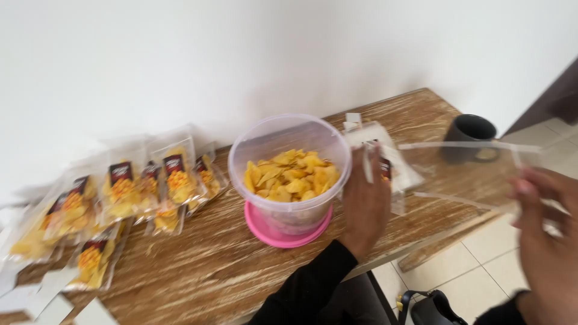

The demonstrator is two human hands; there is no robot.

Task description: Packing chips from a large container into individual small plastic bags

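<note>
1. Left hand (365, 201) rests flat against the side of the clear tub (290, 174), just by its rim. I see its fingers spread out and loose. It also touches a small clear bag (385, 157) that leans beside the tub. I cannot tell if it really grips the bag.

2. My right hand (551, 241) is up in the air on the right side, close to the camera. It is blurry. It pinches a clear empty bag (466, 171) and holds it up over the tabletop (198, 265).

3. The tub stands in the middle of the brown wooden tabletop. It sits on a pink lid (288, 232). It is about half full of yellow chips (292, 176).

4. On the left side, many small filled bags (129, 189) lie in a bunch. Each one has yellow chips inside and a dark label with red on it. I think those ones are done.

5. Plenty of chips are left in the tub, so I think more bags must be filled. The bag in my right hand has nothing in it yet.

6. A dark mug (469, 135) stands at the far right end of the tabletop. White paper strips (42, 295) lie at the near left corner. A black bag (430, 307) sits down on the tiled floor (481, 253).
</note>
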